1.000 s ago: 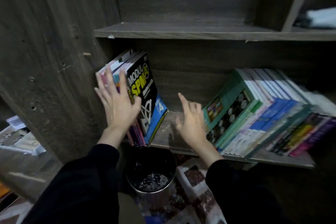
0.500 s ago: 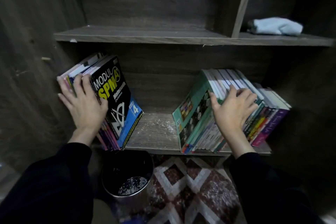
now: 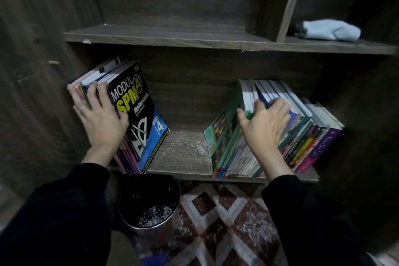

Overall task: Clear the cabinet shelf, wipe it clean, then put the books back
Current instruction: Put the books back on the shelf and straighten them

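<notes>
- Your left hand (image 3: 101, 121) lies flat on the left books (image 3: 138, 114), fingers straight and spread over their edges, thumb against the black front cover. It presses more than it grips.
- That stack leans left against the cabinet wall, at the left end of the shelf (image 3: 183, 151).
- Your right hand (image 3: 265, 123) grasps the right books (image 3: 302, 142): fingers curled over the top edges of several volumes, thumb on the green cover at the stack's left face.
- That stack leans right and fills the right end of the shelf, well apart from the other.
- The bare board between them shows white dust.
- Both stacks are on the shelf and the dust is unwiped, so you look to be in the clearing step.
- Next, take a firm two-sided hold on one bunch at a time and lift it out. A loose stack will fan or slide.
- The cloth (image 3: 328, 30) lies on the upper right shelf, untouched, ready for wiping.
- The bin (image 3: 151, 233) stands on the floor below the shelf edge. Mind that no book drops into it.
</notes>
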